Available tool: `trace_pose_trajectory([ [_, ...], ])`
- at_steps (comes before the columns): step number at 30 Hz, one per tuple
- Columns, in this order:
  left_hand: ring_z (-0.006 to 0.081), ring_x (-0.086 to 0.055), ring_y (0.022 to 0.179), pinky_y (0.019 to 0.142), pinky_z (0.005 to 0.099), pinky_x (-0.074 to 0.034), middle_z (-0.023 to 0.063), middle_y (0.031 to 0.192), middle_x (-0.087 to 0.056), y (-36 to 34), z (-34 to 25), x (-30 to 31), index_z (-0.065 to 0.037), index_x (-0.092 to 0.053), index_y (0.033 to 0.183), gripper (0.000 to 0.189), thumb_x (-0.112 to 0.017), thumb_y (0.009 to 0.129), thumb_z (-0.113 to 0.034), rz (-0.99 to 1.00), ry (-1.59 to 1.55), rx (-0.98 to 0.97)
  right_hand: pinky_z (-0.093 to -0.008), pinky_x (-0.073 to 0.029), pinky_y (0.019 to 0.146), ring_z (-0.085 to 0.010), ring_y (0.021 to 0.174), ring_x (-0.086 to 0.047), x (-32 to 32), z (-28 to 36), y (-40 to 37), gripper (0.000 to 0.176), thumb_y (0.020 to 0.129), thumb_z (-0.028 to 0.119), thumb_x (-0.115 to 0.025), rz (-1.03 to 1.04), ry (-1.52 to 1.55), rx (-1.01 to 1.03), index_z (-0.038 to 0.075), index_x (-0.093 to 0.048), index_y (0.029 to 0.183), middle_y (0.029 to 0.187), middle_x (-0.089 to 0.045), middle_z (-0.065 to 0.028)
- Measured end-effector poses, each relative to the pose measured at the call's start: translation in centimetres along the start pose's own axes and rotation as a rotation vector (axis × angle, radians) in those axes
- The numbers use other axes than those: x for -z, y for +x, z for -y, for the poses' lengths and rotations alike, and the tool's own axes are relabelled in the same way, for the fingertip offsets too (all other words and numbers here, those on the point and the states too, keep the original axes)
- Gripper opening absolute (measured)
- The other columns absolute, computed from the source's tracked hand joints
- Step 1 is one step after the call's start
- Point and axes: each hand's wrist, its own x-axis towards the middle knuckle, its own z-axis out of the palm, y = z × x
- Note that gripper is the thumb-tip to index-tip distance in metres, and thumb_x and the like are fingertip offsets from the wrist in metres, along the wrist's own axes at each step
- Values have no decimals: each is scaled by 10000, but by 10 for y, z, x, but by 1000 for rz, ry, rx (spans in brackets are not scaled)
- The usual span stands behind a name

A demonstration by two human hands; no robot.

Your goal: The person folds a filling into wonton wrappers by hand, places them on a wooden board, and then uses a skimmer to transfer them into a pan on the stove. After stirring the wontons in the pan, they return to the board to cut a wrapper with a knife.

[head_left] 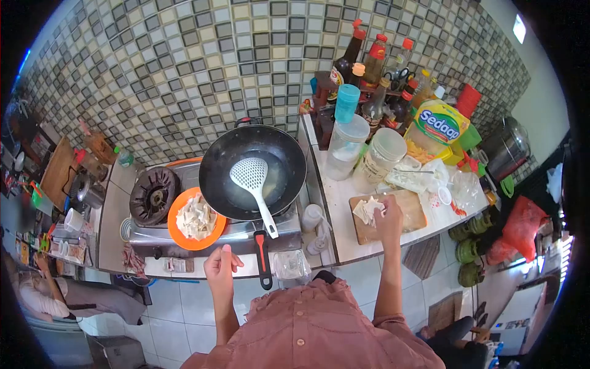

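Observation:
My right hand (389, 215) is at the wooden cutting board (405, 206), its fingers pinched on flat, pale cut pieces (367, 210) that look like sheets of dough. My left hand (222, 263) is loosely closed in front of the stove, thumb up, with nothing visible in it. Just beyond it, an orange plate (175, 237) bears a heap of similar pale pieces (196, 219). A black wok (212, 178) with clear liquid sits on the stove. Across the wok lies a white slotted spatula (250, 175), its handle over the rim.
The wok's black-and-red handle (263, 258) juts over the counter edge beside a clear plastic box (291, 265). Behind the board stand jars (382, 157), sauce bottles (373, 61) and a yellow Sedaap packet (437, 126). Another person (74, 295) is at the far left.

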Motion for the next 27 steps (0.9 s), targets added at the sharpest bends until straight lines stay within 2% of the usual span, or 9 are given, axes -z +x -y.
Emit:
trace_pose_trajectory([
  [3,49,-409,469,447,187,-300,28,542,-509,-4,1,6,-55,-469,590,362,-477,918,-209,-23,-11,0,-321,-455,626,-230,690,-578,-8,25,10,244,698,46,-624,71,265,-9,25,-526,920,741,-589,-125],
  [5,51,-411,470,449,187,-298,28,542,-508,-8,0,8,-56,-466,588,363,-478,918,-207,-39,-8,-4,-280,-451,580,-166,626,-576,-23,57,16,223,702,64,-638,180,471,104,19,-535,894,700,-589,-101],
  [9,51,-410,476,454,187,-295,26,545,-507,-18,-5,14,-53,-460,588,369,-471,921,-210,-103,6,18,-287,-457,615,-173,678,-570,-71,106,37,281,709,117,-664,300,612,165,35,-544,949,773,-594,-103],
  [12,51,-411,480,458,188,-296,26,548,-508,-27,-7,16,-52,-453,587,373,-466,924,-214,-138,22,24,-278,-458,639,-177,711,-562,-94,119,44,407,724,205,-692,107,541,252,21,-530,1049,878,-577,-113],
  [15,51,-412,483,461,189,-298,26,550,-509,-31,-7,17,-54,-452,588,374,-466,924,-217,-170,10,21,-296,-464,645,-203,775,-561,-89,103,49,486,727,272,-697,-54,447,373,28,-511,1104,949,-556,-125],
  [19,49,-411,484,461,192,-296,26,549,-510,-33,1,13,-60,-454,591,368,-464,924,-215,-171,-2,52,-311,-442,662,-229,804,-525,-62,70,55,426,751,239,-671,63,548,126,2,-511,1066,970,-531,-141],
  [23,49,-402,481,461,191,-290,26,551,-511,-30,-3,6,-63,-450,588,367,-461,925,-208,-146,17,56,-303,-443,637,-219,755,-528,-5,43,47,371,755,222,-663,-39,491,180,7,-538,1031,924,-544,-130],
  [25,46,-389,480,461,190,-283,25,551,-511,-27,-4,2,-65,-444,582,371,-459,925,-206,-130,8,38,-334,-448,642,-236,740,-548,26,24,42,325,742,199,-662,139,348,36,26,-565,1000,887,-566,-133],
  [27,45,-385,481,462,190,-281,25,550,-510,-24,-3,-1,-65,-442,581,372,-458,925,-205,-109,19,30,-357,-448,658,-256,746,-555,28,-23,37,317,732,189,-662,185,169,37,34,-575,994,870,-573,-142],
])
